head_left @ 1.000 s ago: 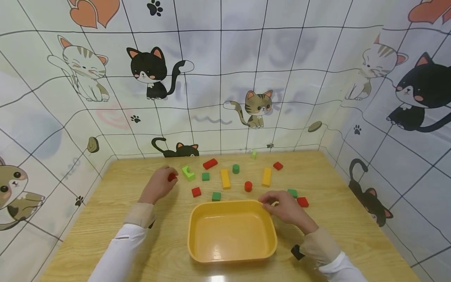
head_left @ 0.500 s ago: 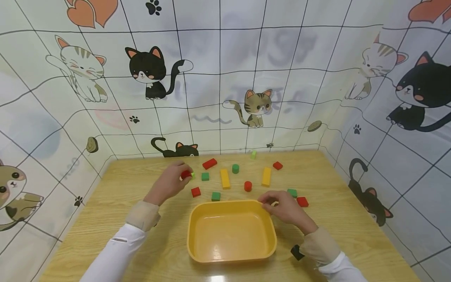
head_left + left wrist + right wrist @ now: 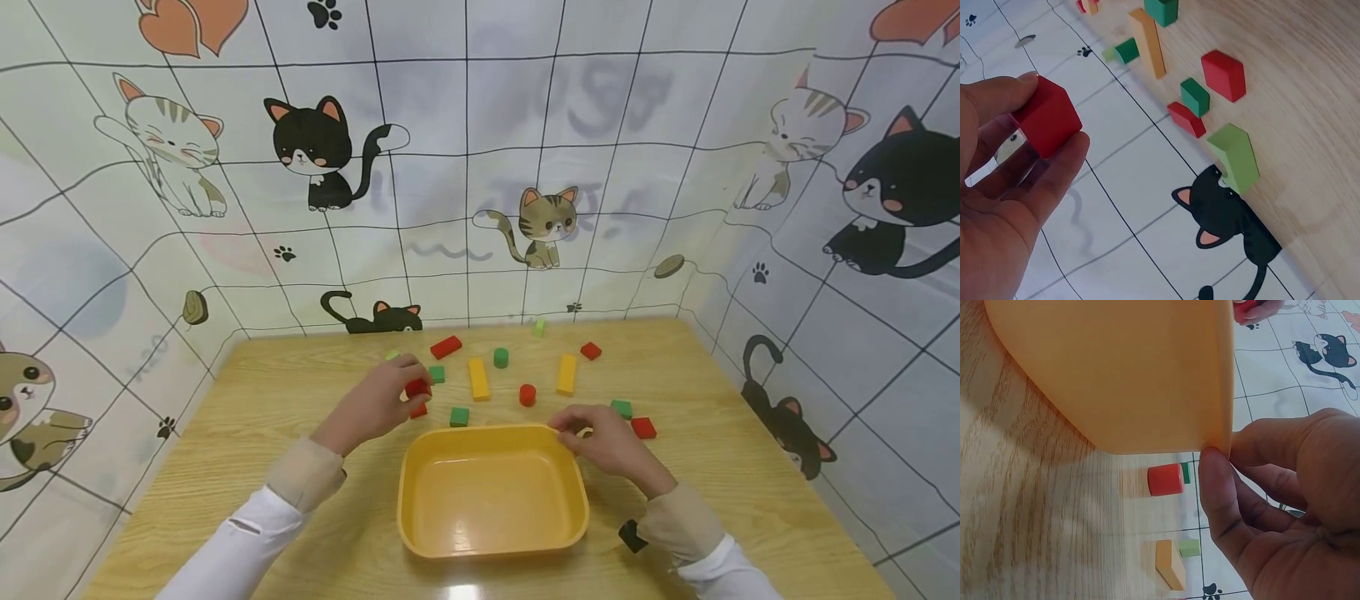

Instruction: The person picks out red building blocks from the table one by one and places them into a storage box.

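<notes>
A red block (image 3: 418,387) is pinched between the thumb and fingers of my left hand (image 3: 378,406), raised above the table beyond the back left corner of the yellow tub (image 3: 495,500). In the left wrist view the red block (image 3: 1050,119) shows flat faces and angled edges. My right hand (image 3: 611,442) pinches the tub's rim at its back right corner. The right wrist view shows thumb and finger on either side of that rim. Near my left hand lie another red block (image 3: 417,411), partly covered, and a light green arch block (image 3: 1235,156), mostly hidden in the head view.
Beyond the tub lie two yellow bars (image 3: 479,379), a red cylinder (image 3: 528,395), a green cylinder (image 3: 501,357) and several red and green blocks. A green block (image 3: 622,408) and a red block (image 3: 643,427) are behind the right hand. Cat-patterned cloth (image 3: 450,192) surrounds the table.
My left hand has moved right and slightly toward the tub with the red block, now covering much of the light green arch block. My right hand stays on the tub's rim.
</notes>
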`<state>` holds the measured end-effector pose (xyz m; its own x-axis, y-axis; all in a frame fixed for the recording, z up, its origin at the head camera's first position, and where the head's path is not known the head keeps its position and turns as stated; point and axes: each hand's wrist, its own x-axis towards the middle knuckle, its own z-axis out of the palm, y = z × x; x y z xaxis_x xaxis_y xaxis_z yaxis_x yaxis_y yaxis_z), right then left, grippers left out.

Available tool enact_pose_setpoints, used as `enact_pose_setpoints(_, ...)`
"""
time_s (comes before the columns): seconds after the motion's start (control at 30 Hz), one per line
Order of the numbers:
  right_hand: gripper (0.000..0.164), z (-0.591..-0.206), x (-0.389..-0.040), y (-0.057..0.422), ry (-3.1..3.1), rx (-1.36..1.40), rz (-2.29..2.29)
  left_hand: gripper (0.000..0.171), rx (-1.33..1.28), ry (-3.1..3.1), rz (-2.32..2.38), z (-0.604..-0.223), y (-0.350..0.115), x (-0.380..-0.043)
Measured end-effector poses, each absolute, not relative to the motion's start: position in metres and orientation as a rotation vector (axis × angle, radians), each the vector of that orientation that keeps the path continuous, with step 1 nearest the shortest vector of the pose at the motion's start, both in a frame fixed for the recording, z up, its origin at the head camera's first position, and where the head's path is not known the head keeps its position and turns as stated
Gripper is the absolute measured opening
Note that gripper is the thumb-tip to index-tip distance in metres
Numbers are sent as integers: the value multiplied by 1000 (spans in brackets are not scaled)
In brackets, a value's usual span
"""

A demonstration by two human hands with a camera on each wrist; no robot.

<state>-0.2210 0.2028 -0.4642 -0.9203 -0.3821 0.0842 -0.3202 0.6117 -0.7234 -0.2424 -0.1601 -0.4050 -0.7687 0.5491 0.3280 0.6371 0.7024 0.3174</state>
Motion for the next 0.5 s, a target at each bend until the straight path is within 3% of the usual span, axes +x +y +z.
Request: enact_pose_setpoints(0.5, 15, -466, -222, 204, 2749, -610, -1206, 10, -1212, -2855, -537, -402, -133, -218)
